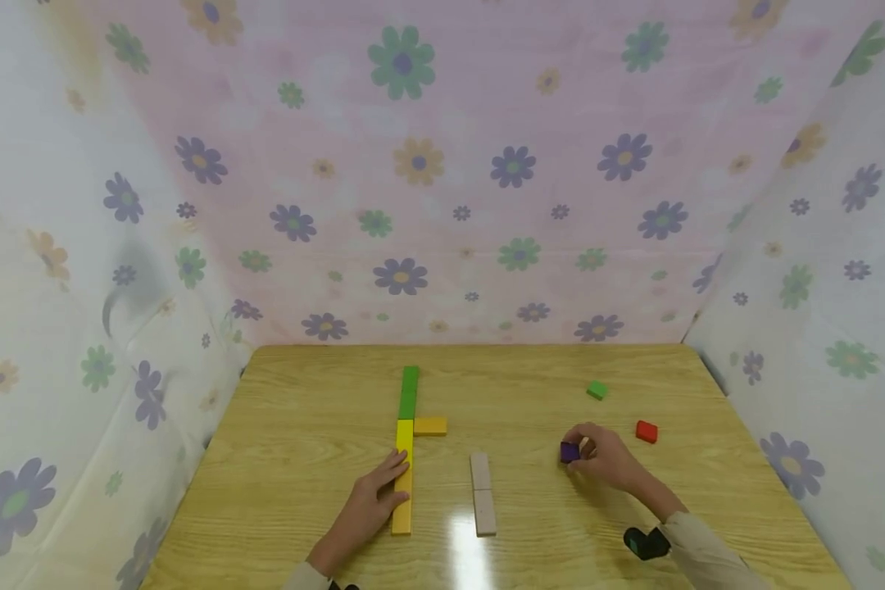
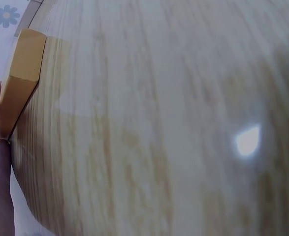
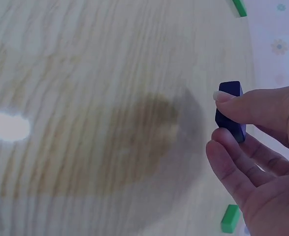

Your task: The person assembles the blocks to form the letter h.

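Note:
A dark purple block (image 1: 569, 452) is pinched between the thumb and fingers of my right hand (image 1: 606, 459), right of centre over the table. The right wrist view shows the thumb across this block's face. My left hand (image 1: 366, 508) rests its fingertips and thumb on a row of yellow blocks, the upper one bright yellow (image 1: 404, 434) and the lower one orange-yellow (image 1: 401, 524). Two green blocks (image 1: 409, 393) continue that row toward the back. An orange-yellow block (image 1: 431, 426) sticks out to the right from the row.
Between the hands, two plain wooden blocks (image 1: 483, 492) lie end to end. A small green block (image 1: 597, 390) and a red block (image 1: 646, 432) lie beyond and to the right of my right hand. Flowered cloth (image 1: 457, 213) hangs behind the table's back edge and at both sides.

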`<state>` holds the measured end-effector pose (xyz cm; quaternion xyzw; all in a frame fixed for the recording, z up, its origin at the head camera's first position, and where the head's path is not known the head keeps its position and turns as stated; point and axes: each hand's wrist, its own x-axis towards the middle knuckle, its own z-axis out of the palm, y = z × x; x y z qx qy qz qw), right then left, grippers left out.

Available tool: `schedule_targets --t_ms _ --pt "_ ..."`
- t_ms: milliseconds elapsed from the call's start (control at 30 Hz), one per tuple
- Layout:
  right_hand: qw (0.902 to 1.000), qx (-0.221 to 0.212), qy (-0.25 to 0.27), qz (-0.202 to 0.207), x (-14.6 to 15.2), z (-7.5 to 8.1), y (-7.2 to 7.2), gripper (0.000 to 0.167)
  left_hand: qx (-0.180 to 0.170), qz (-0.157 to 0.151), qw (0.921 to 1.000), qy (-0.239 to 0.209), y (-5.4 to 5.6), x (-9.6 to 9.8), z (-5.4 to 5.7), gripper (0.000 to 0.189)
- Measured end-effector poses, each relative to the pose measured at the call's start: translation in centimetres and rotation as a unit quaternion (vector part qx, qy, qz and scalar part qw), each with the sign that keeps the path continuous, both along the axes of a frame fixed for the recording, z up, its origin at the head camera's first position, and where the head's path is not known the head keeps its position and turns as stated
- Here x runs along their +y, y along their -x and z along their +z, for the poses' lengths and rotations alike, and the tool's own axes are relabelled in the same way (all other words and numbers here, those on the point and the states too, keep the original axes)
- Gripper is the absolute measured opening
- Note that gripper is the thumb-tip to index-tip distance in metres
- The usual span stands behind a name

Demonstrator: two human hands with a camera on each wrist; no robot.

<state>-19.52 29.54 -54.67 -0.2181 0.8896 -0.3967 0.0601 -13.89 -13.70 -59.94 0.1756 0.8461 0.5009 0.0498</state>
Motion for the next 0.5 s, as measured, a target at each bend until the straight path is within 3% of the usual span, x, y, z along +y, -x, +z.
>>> schedule_targets --t_ms 500 --pt "0.9983 0.036 0.021 0.041 -3.3 2.2 0.9 0.029 0.007 -0.003 1.0000 -0.006 0.0 -0.1 -0.4 0.051"
